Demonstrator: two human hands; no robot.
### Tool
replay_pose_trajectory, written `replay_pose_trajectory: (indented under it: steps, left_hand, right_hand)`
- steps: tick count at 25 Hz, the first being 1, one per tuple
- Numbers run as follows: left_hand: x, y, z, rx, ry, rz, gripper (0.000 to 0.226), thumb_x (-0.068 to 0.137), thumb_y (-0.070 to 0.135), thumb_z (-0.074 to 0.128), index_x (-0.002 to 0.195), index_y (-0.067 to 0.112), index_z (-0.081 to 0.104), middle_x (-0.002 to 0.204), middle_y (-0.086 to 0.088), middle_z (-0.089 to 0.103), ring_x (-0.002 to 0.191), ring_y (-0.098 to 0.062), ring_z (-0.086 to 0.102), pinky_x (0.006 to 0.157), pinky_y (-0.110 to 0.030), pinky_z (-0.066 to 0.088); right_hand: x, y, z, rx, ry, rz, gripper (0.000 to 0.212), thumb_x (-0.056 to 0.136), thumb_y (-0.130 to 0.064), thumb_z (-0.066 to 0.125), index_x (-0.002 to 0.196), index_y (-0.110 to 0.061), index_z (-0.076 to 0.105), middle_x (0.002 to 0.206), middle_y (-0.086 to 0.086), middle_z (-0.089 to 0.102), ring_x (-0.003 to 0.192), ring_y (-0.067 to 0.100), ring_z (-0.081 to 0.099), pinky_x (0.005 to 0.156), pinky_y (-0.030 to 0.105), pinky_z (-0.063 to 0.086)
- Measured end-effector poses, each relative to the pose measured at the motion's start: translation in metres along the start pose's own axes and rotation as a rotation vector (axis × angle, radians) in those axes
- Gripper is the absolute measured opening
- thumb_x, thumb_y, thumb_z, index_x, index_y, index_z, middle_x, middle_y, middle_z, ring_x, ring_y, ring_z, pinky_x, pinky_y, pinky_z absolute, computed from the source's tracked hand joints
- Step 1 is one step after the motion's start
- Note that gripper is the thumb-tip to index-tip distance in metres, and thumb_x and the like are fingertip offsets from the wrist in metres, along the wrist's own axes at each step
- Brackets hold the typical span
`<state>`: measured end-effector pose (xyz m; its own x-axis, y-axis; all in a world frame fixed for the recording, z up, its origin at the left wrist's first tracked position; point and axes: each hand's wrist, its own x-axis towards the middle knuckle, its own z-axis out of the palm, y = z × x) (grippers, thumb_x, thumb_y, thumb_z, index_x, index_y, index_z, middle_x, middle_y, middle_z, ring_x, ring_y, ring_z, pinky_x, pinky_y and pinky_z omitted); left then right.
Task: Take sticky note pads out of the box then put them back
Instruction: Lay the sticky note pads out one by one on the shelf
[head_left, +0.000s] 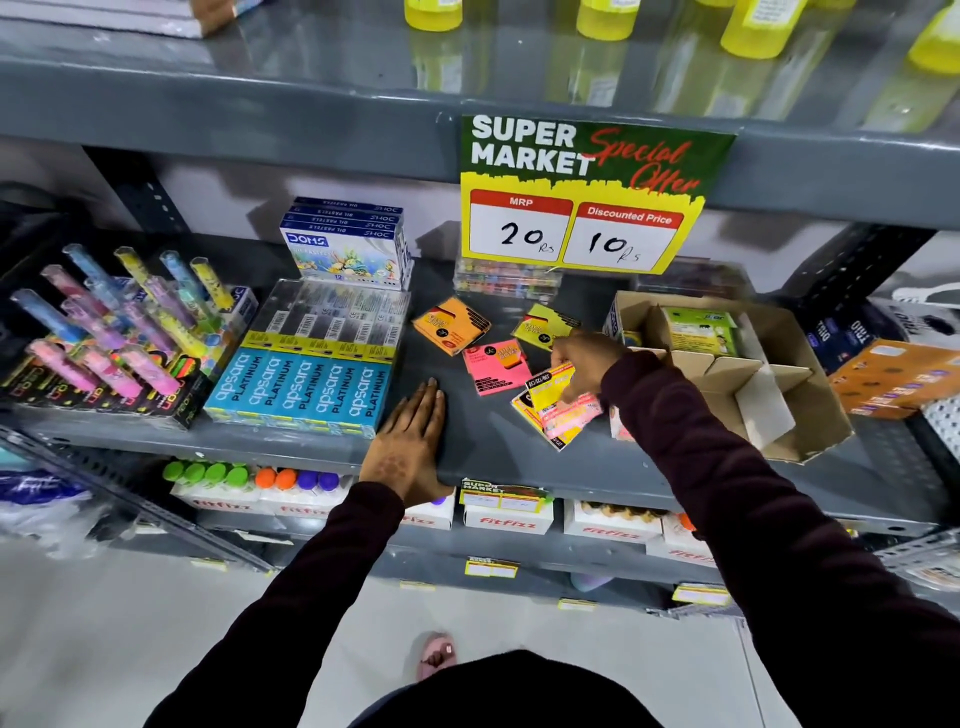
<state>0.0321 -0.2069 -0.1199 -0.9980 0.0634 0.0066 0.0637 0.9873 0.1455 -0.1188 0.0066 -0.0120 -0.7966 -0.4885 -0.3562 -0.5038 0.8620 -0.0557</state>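
Note:
An open cardboard box with card dividers stands on the right of the grey shelf; a green pad sits in its back compartment. On the shelf lie an orange pad, a pink pad and a yellow pad. My right hand is closed on a small stack of yellow and pink pads just left of the box. My left hand rests flat on the shelf's front edge, fingers spread, holding nothing.
Blue pencil packs lie left of my left hand, with a highlighter display further left. Crayon boxes and clear cases stand behind. A price sign hangs above. Orange packets lie right of the box.

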Motion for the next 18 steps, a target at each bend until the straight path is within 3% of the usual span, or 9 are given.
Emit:
replay_pose_trajectory:
  steps: [2,4,7,10,13,18]
  left_hand:
    - [0.000,-0.001,0.001,-0.002,-0.002,-0.002,0.118,0.061,0.055,0.068,0.146,0.005,0.003,0.157,-0.016,0.004,0.145,-0.028,0.008,0.117,-0.038,0.004]
    - [0.000,-0.001,0.002,0.006,-0.002,-0.005,0.117,0.061,0.056,0.067,0.146,0.005,0.003,0.157,-0.015,0.004,0.145,-0.028,0.009,0.116,-0.036,0.002]
    - [0.000,0.000,0.003,0.006,0.005,-0.009,0.117,0.060,0.055,0.068,0.146,0.004,0.007,0.157,-0.016,0.008,0.144,-0.030,0.014,0.115,-0.038,0.002]
    - [0.000,-0.001,0.002,0.002,0.010,-0.004,0.117,0.059,0.056,0.067,0.146,0.004,0.008,0.157,-0.016,0.009,0.144,-0.030,0.015,0.116,-0.040,0.005]
    - [0.000,0.000,0.001,-0.007,0.015,-0.010,0.117,0.057,0.053,0.069,0.146,0.004,0.009,0.157,-0.015,0.011,0.144,-0.030,0.015,0.116,-0.041,0.005]
    - [0.000,0.000,0.002,0.023,0.019,-0.005,0.117,0.059,0.056,0.067,0.146,0.005,0.006,0.157,-0.015,0.007,0.144,-0.028,0.011,0.116,-0.038,0.001]
  right_hand:
    - [0.001,0.002,-0.013,0.142,-0.040,-0.022,0.044,0.074,-0.012,0.079,0.113,0.000,0.063,0.121,0.016,0.063,0.100,0.026,0.058,0.066,0.022,0.040]
    - [0.003,0.005,-0.023,0.239,-0.052,-0.047,0.035,0.076,-0.004,0.076,0.108,0.005,0.067,0.116,0.020,0.068,0.089,0.021,0.057,0.058,0.017,0.036]
    - [0.013,0.009,-0.032,0.363,0.186,-0.001,0.031,0.081,-0.006,0.071,0.111,0.000,0.069,0.118,0.018,0.068,0.107,0.030,0.062,0.078,0.022,0.044]
    - [0.028,0.006,-0.026,0.257,0.468,0.262,0.029,0.091,-0.010,0.055,0.118,-0.005,0.066,0.123,0.021,0.064,0.115,0.037,0.060,0.096,0.041,0.048]
    - [0.032,-0.004,0.002,0.075,0.430,0.278,0.033,0.094,0.001,0.041,0.118,0.000,0.064,0.119,0.026,0.065,0.112,0.040,0.061,0.094,0.046,0.049]
    - [0.039,0.000,0.025,0.170,0.305,0.189,0.044,0.095,-0.003,0.038,0.134,-0.017,0.054,0.134,0.022,0.057,0.121,0.037,0.056,0.103,0.039,0.044]
